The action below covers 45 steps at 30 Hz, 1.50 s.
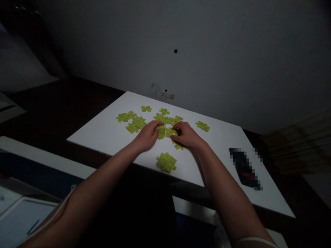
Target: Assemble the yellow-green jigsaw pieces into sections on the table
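Observation:
Yellow-green jigsaw puzzle pieces lie in the middle of a white table (98,129). My left hand (149,135) has its thumb and fingers curled at the left edge of a small bunch of puzzle pieces (161,132). Just to the right, a single puzzle piece (169,132) is pinched between the thumb and fingers of my right hand (187,134). More puzzle pieces (178,146) are partly hidden beneath the right hand. Close to the table's near edge lies a cluster of overlapping or joined pieces (166,162).
Loose pieces are spread to the left (126,116), with another piece (146,109) farther back. One piece (202,126) sits apart on the right. A dark, pixelated object (244,168) lies near the right edge. Behind the table stands a wall with sockets (168,95).

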Each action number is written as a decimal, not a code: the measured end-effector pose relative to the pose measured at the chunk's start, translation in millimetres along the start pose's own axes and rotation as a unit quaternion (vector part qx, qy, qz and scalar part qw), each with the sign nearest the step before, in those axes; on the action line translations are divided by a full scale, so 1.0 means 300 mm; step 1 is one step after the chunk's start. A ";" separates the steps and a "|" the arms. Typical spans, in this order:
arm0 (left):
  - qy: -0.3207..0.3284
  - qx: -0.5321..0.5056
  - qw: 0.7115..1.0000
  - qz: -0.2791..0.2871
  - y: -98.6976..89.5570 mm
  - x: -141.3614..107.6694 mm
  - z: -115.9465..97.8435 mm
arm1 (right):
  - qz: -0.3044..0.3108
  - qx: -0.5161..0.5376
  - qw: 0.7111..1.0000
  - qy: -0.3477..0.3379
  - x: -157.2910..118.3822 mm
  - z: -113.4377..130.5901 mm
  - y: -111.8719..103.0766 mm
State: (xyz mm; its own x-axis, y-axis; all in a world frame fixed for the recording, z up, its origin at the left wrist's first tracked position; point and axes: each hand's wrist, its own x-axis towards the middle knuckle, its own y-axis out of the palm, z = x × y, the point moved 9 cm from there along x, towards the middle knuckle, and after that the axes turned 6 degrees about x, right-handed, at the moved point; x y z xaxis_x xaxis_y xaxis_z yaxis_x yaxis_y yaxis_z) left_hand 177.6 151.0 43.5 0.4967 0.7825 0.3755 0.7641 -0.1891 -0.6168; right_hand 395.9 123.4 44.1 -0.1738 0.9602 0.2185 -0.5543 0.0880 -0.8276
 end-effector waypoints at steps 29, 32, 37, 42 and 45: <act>0.036 -0.016 0.999 0.005 -0.002 -0.015 -0.033 | -0.029 0.025 0.995 0.096 -0.054 -0.130 -0.184; 0.033 -0.011 0.999 0.000 0.000 -0.011 -0.027 | 0.020 0.007 0.993 0.112 -0.077 -0.166 -0.151; 0.023 0.000 1.000 0.015 0.007 -0.010 -0.027 | 0.041 0.015 0.996 0.083 -0.057 -0.098 -0.086; 0.032 -0.003 0.999 0.014 0.006 -0.012 -0.033 | 0.042 0.106 0.990 0.085 -0.037 -0.093 -0.057; 0.040 -0.006 0.999 0.010 0.007 -0.011 -0.034 | -0.047 0.113 0.986 0.109 -0.027 -0.147 -0.104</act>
State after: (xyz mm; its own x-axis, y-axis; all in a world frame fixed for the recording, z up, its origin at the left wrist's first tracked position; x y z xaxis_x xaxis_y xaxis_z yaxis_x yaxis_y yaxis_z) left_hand 181.8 141.8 48.0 0.5435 0.7280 0.4179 0.7578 -0.2115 -0.6172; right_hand 450.6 124.5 45.4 0.0520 0.9869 0.1526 -0.7319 0.1416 -0.6665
